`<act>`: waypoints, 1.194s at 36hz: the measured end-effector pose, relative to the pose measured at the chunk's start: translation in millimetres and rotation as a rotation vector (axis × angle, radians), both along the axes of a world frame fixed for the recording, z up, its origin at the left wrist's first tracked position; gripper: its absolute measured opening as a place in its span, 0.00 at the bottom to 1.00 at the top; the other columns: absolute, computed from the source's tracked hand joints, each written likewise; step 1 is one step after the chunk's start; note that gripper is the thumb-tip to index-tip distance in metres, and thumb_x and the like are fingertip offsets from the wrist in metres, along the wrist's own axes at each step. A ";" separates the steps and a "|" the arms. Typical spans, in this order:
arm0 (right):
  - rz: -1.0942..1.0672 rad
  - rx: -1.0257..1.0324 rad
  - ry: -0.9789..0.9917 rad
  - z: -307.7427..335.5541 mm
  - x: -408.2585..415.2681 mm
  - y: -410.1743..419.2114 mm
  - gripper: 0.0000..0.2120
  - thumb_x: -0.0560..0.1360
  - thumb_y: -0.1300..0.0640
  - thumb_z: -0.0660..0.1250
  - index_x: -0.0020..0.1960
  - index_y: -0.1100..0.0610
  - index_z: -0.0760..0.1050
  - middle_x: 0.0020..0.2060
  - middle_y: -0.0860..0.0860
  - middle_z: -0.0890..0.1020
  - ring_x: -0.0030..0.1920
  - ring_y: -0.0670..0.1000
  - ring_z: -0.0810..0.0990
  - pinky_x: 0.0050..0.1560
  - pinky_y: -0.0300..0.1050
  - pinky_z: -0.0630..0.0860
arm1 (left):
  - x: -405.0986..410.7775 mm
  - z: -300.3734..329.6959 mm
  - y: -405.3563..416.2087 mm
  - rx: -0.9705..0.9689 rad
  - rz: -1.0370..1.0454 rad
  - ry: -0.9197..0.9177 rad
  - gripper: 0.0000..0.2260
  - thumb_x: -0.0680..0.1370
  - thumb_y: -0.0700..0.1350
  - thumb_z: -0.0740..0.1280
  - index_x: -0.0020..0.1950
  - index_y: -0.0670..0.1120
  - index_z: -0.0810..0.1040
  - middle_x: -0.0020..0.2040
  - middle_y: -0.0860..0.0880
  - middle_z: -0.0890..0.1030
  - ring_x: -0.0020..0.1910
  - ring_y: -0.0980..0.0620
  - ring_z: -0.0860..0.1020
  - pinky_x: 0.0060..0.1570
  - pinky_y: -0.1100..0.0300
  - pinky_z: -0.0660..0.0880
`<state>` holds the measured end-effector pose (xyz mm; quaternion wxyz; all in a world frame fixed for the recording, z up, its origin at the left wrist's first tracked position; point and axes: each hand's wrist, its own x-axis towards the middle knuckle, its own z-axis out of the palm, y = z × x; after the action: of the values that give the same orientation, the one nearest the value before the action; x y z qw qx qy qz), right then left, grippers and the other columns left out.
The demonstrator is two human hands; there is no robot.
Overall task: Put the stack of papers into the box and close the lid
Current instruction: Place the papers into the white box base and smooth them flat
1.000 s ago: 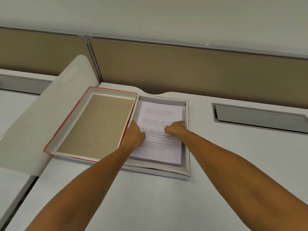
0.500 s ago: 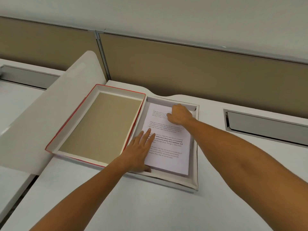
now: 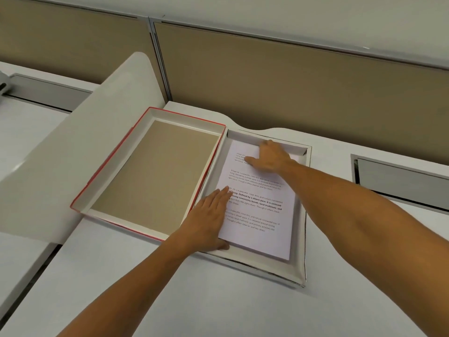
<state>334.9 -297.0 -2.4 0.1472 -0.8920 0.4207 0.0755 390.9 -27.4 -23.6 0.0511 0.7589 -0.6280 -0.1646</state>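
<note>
The stack of printed papers (image 3: 261, 210) lies flat inside the shallow white box (image 3: 300, 239) on the desk. Beside the box on its left lies the red-edged lid (image 3: 155, 171), turned inside up and showing its brown liner. My left hand (image 3: 209, 222) rests flat, fingers together, on the stack's near left edge. Over the far end of the stack, my right hand (image 3: 272, 158) presses down with fingers spread, close to the box's far wall. Neither hand grips anything.
A white curved divider panel (image 3: 73, 147) stands just left of the lid. Tan partition walls (image 3: 291, 88) run along the back of the desk. A recessed cable tray (image 3: 401, 178) sits in the desk to the right of the box.
My right hand slid from the middle of the sheet to its far end. My left hand opened flat and shifted toward the near left edge of the stack.
</note>
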 end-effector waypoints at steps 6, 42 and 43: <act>-0.028 0.016 -0.002 -3.8 2.9 -0.2 0.43 0.71 0.30 0.63 0.73 0.61 0.66 0.70 0.58 0.70 0.70 0.61 0.69 0.66 0.56 0.71 | 0.0 1.4 -0.7 0.022 0.012 0.010 0.55 0.68 0.63 0.74 0.79 0.47 0.39 0.81 0.48 0.46 0.80 0.46 0.47 0.77 0.51 0.45; 0.171 0.153 -0.251 48.7 -36.5 104.0 0.29 0.79 0.46 0.64 0.77 0.53 0.61 0.76 0.54 0.66 0.76 0.58 0.63 0.72 0.57 0.65 | 22.9 18.8 69.8 -0.569 1.345 0.138 0.31 0.73 0.47 0.74 0.72 0.42 0.66 0.74 0.40 0.64 0.69 0.36 0.64 0.66 0.40 0.67; 0.183 0.157 -0.261 49.0 -35.4 112.9 0.29 0.79 0.47 0.64 0.77 0.52 0.61 0.76 0.54 0.66 0.76 0.58 0.63 0.72 0.57 0.65 | 24.9 17.3 71.8 -0.534 1.428 0.177 0.35 0.72 0.47 0.74 0.73 0.40 0.62 0.74 0.39 0.62 0.68 0.35 0.64 0.65 0.41 0.68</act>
<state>299.5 -184.0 46.6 0.2623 -0.9146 0.3077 0.0050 415.8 44.4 -6.3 0.3767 0.9263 0.0026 0.0056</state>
